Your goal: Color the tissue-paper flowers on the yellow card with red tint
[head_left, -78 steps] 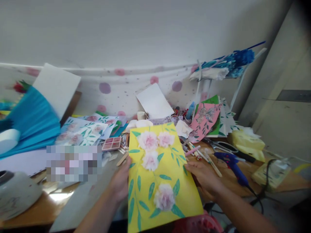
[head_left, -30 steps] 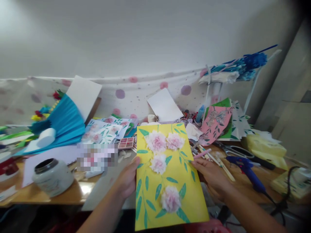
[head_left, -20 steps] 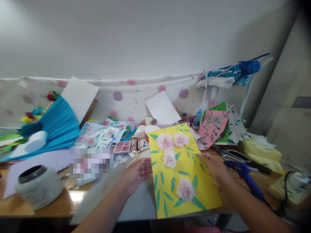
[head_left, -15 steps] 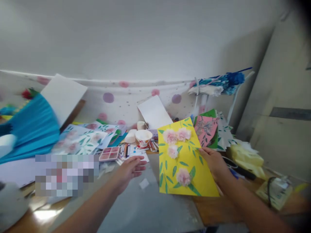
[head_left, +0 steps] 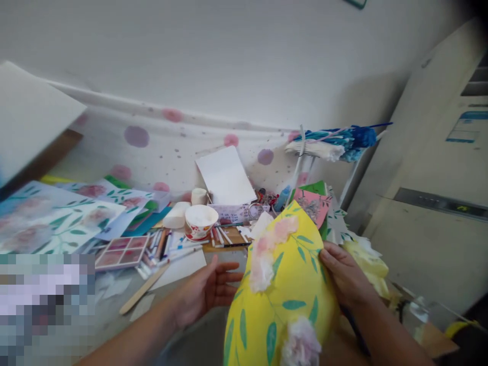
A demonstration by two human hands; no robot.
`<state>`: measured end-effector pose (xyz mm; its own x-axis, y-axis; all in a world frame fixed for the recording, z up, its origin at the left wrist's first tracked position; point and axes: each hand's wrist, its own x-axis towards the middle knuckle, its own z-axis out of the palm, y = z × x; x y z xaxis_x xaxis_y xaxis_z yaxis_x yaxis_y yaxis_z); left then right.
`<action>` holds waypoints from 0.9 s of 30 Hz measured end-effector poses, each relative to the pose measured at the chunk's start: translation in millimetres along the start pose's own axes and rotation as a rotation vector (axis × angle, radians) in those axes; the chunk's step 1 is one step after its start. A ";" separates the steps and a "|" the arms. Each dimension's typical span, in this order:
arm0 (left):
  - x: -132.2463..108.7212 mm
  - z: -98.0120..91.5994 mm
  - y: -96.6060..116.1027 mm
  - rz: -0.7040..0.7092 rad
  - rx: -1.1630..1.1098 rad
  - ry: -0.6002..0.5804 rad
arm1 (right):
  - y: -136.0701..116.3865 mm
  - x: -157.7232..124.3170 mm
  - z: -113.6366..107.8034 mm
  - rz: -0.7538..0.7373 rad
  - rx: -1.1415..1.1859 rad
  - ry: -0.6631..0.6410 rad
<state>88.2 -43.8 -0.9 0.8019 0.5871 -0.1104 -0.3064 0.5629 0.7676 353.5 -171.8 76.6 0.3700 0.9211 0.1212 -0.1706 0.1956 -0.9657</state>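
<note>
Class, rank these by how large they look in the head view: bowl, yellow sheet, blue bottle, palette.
1. Yellow sheet (nearness to the camera enlarges it)
2. Palette
3. Bowl
4. Blue bottle

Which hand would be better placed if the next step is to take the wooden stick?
Probably the left hand: it is open and nearer the wooden stick, while the right hand holds the yellow paper.
</note>
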 end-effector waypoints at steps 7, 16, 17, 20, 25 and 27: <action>-9.0 -2.0 31.5 0.362 -0.216 0.106 | 26.2 10.2 8.2 0.050 -0.054 0.031; -15.4 -4.4 40.1 0.245 -0.251 -0.026 | 74.3 18.4 22.2 0.242 -0.364 -0.026; -16.0 -1.5 39.3 0.222 -0.249 -0.045 | 77.2 18.4 22.2 0.259 -0.411 -0.020; -17.9 5.8 37.9 0.188 -0.243 -0.088 | 82.2 18.2 21.5 0.297 -0.539 0.003; -20.5 10.9 36.5 0.233 -0.226 -0.143 | 81.7 14.9 21.2 0.270 -0.583 0.033; -20.6 10.0 35.6 0.246 -0.220 -0.157 | 79.5 13.0 21.6 0.234 -0.540 0.026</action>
<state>65.9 -41.7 35.0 0.7542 0.6338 0.1718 -0.5893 0.5379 0.6029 325.1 -137.0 6.4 0.4023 0.9091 -0.1079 0.2362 -0.2170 -0.9472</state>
